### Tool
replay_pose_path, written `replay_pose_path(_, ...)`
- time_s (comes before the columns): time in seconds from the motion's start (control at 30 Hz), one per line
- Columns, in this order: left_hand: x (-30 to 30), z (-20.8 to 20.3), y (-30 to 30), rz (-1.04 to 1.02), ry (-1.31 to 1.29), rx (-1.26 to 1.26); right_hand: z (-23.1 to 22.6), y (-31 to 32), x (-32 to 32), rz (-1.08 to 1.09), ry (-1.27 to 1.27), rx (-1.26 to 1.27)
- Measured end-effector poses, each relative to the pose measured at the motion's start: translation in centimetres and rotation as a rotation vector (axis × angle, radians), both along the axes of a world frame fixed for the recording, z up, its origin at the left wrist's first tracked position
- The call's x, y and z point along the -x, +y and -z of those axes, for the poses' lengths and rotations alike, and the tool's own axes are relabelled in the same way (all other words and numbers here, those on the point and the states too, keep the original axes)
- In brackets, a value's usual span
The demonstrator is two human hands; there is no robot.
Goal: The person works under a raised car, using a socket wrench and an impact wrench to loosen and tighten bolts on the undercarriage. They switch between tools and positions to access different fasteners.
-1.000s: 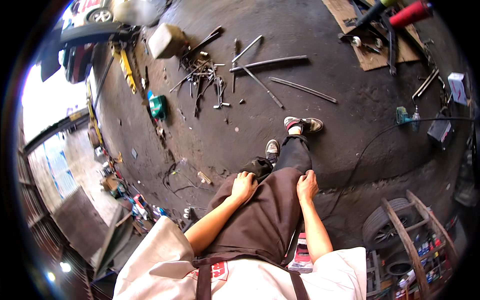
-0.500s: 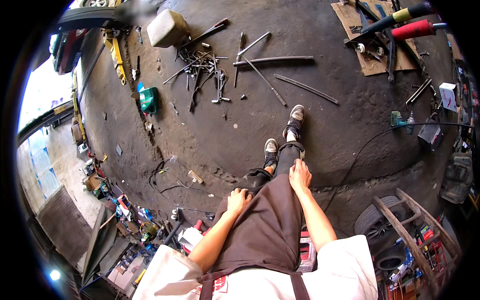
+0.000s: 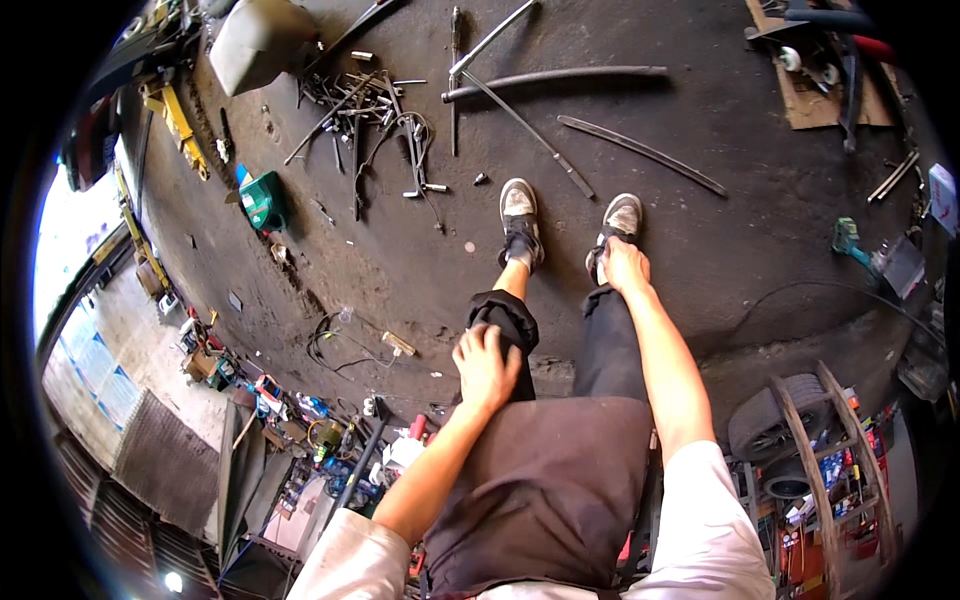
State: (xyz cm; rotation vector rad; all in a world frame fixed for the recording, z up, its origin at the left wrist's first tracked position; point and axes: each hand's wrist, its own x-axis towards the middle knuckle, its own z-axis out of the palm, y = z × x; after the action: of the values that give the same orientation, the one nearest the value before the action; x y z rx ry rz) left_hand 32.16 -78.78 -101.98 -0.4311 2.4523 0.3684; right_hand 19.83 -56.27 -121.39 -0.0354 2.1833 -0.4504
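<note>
My left hand [image 3: 487,368] rests on the dark left trouser leg [image 3: 503,315], its fingers spread over the cloth and holding nothing. Farther forward, my right hand [image 3: 626,268] is over the lower right leg, beside the right trouser cuff [image 3: 600,295]. Its fingers are bent and close together, and what they hold, if anything, is hidden. Just beyond it is the right shoe [image 3: 622,214]; the left shoe [image 3: 519,212] stands flat on the floor. A brown apron [image 3: 545,480] covers my lap.
Ahead lie a pile of sockets and wrenches [image 3: 375,125], a curved bar [image 3: 560,80] and a flat bar [image 3: 640,155]. A green case [image 3: 263,202] sits left, a cordless tool [image 3: 848,240] right. A wooden ladder [image 3: 810,470] leans by a tyre [image 3: 775,420].
My right hand has moved forward from the thigh to the lower leg. The left hand has shifted forward slightly. My feet have moved apart, and the view has tilted and shifted.
</note>
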Motion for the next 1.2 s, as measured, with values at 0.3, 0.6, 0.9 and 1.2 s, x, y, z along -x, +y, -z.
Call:
replay_pose_path(0.3, 8.6, 4.3, -6.9, -0.086, -0.008, -0.108, 23.5, -12.3, 9.7, -0.118, 0.275, -0.042)
replay_pose_path(0.6, 7.1, 3.5, -6.9, -0.178, -0.008, -0.151, 16.9, -14.1, 8.6, 0.460, -0.255, 0.191)
replay_pose_path(0.9, 6.8, -1.6, -4.0, -0.052, -0.159, 0.067, -18.5, -2.6, 11.9, 0.180, 0.021, -0.160)
replay_pose_path(1.2, 24.9, -15.5, 4.5, -0.702, -0.105, -1.295, -54.7, 11.7, -6.5, 0.328, 0.237, -0.341)
